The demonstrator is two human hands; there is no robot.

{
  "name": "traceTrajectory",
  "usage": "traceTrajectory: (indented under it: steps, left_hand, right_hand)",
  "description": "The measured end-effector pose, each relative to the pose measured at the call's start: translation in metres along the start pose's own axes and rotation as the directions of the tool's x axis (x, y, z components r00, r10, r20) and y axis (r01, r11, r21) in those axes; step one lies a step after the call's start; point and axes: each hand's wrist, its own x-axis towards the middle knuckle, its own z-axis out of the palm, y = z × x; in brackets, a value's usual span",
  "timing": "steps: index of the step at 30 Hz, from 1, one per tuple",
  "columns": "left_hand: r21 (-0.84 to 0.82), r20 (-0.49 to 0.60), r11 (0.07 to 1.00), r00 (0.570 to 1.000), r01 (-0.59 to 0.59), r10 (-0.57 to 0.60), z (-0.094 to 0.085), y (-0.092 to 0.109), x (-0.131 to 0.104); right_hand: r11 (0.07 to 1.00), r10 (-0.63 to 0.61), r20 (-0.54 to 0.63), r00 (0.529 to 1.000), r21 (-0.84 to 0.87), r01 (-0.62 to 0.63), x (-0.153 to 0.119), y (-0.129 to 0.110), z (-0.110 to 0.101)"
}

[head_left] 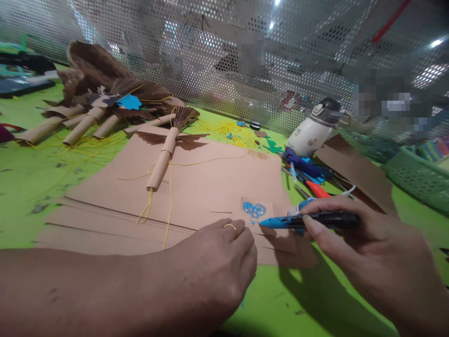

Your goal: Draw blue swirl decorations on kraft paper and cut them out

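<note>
Right hand [379, 252]: fingers pinching marker [310, 222], tip at 3 o'clock of left hand [224, 262], beside blue drawing [254, 209]. Left fingers curled on brown paper [199, 187].

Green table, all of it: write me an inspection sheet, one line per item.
Surface: green table, dark smudges; brown paper sheets stacked unevenly.
Job's things: blue drawing on the paper; marker, its tip just beside the drawing; paper-roll figure with pleated wings.
Clutter: yellow strings, more paper rolls, bottle, mixed tools at right.
Grippers: right hand holds the marker; left hand rests on the paper, fingertips hidden.
Cables: white cord-like piece near the tools, source unclear.
Surroundings: perforated screen behind, green basket at right.
</note>
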Motion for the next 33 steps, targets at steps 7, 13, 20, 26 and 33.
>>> traceTrajectory:
  steps: [7,13,20,26,33]
  left_hand:
    - [0.004,-0.019,1.000,1.000,0.011,-0.011,-0.002,0.000,-0.001]
    - [0.006,-0.015,1.000,1.000,0.004,-0.003,0.000,0.001,-0.001]
    - [0.013,-0.139,0.998,0.989,0.053,-0.051,0.004,0.002,-0.002]
    - [-0.013,-0.085,1.000,0.996,0.025,-0.026,0.002,0.001,-0.001]
    - [-0.010,-0.043,1.000,0.999,0.017,-0.017,-0.006,0.000,-0.001]
  right_hand:
    - [0.999,0.037,-0.021,0.999,-0.037,-0.037,0.000,0.000,0.001]
    - [1.000,-0.024,0.011,1.000,-0.019,0.024,0.001,0.001,0.003]
    - [0.998,-0.053,0.032,0.998,0.031,0.052,0.003,0.001,0.002]
    - [0.999,-0.024,0.046,0.999,0.029,0.022,0.003,0.000,0.001]
    - [1.000,0.028,0.043,0.999,-0.007,-0.028,0.002,-0.001,0.001]
